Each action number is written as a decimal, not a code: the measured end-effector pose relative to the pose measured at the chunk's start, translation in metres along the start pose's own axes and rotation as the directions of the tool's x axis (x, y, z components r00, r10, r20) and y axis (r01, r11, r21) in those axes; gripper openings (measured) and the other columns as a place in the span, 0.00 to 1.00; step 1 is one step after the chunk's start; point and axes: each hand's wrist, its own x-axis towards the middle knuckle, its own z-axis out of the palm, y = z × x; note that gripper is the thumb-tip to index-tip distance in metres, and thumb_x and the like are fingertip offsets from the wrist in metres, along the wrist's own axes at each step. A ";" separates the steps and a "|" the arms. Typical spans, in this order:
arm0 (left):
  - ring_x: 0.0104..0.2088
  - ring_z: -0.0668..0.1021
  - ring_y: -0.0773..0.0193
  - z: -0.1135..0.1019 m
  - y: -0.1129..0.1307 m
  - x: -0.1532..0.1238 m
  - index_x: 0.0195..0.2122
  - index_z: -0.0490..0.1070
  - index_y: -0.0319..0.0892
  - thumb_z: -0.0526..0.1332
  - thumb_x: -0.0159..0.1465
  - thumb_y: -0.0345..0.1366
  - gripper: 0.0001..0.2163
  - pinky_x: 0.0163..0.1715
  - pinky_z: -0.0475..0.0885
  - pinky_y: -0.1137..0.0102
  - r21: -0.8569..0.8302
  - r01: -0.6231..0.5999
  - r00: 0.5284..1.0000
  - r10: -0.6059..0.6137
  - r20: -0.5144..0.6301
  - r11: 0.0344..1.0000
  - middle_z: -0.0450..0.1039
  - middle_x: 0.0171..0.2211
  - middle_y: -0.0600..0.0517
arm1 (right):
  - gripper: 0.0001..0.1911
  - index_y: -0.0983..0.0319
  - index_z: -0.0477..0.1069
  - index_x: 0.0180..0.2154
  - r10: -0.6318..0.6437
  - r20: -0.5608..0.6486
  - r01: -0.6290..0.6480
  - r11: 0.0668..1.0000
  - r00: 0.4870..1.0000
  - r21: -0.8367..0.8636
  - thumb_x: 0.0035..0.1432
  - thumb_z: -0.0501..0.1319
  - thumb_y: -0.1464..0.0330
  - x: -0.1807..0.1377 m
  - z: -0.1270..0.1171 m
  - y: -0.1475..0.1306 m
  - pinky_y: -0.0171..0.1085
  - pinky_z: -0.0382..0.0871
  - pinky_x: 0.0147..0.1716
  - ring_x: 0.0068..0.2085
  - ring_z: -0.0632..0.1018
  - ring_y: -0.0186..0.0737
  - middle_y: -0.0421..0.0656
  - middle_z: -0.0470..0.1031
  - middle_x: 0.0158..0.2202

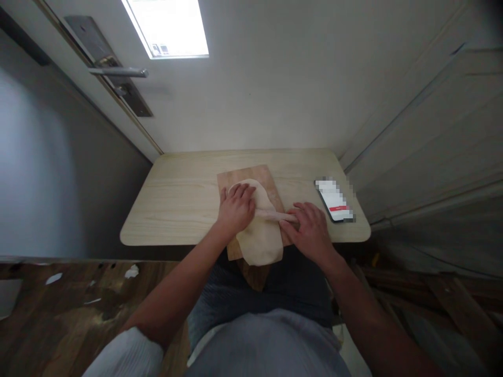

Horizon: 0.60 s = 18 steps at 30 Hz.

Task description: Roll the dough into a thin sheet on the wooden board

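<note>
A thin, pale sheet of dough (261, 243) lies on a wooden board (245, 174), its near end hanging past the board's edge. Across the dough runs a slim wooden rolling pin (271, 214). My right hand (312, 228) is closed around the pin's right end, thumb on the near side. On the dough's left part rests my left hand (237, 207), palm down with fingers stretched forward, its thumb close to the pin. Whether the pin continues beneath that palm is hidden.
The board sits on a small light wood table (176, 193) with rounded corners. To the right lies a phone (334, 201), its screen lit and partly pixelated. Behind the table stands a pale door with a metal handle (121, 72). White scraps (132, 271) litter the floor at left.
</note>
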 end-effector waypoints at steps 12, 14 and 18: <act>0.69 0.61 0.52 0.005 -0.003 0.026 0.67 0.61 0.51 0.47 0.73 0.41 0.22 0.68 0.52 0.47 0.071 -0.006 0.999 0.003 0.048 0.997 0.61 0.69 0.50 | 0.26 0.60 0.69 0.62 0.111 -0.036 -0.116 0.970 0.993 -0.212 0.73 0.47 0.55 0.032 0.017 -0.018 0.58 0.47 0.63 0.63 0.67 0.56 0.50 0.73 0.62; 0.69 0.61 0.52 0.007 -0.004 0.031 0.67 0.61 0.51 0.48 0.72 0.42 0.22 0.68 0.53 0.47 0.067 -0.019 0.998 0.015 0.063 0.998 0.61 0.69 0.50 | 0.27 0.60 0.70 0.62 0.126 -0.035 -0.131 0.969 0.991 -0.212 0.73 0.47 0.55 0.035 0.018 -0.017 0.57 0.48 0.62 0.62 0.68 0.56 0.51 0.73 0.61; 0.69 0.61 0.50 0.010 -0.007 0.043 0.68 0.61 0.52 0.47 0.73 0.43 0.23 0.67 0.54 0.45 0.060 -0.026 0.995 0.020 0.098 0.998 0.60 0.70 0.49 | 0.26 0.60 0.71 0.61 0.142 -0.029 -0.145 0.963 0.989 -0.228 0.73 0.47 0.55 0.044 0.019 -0.015 0.54 0.52 0.60 0.59 0.70 0.55 0.51 0.75 0.59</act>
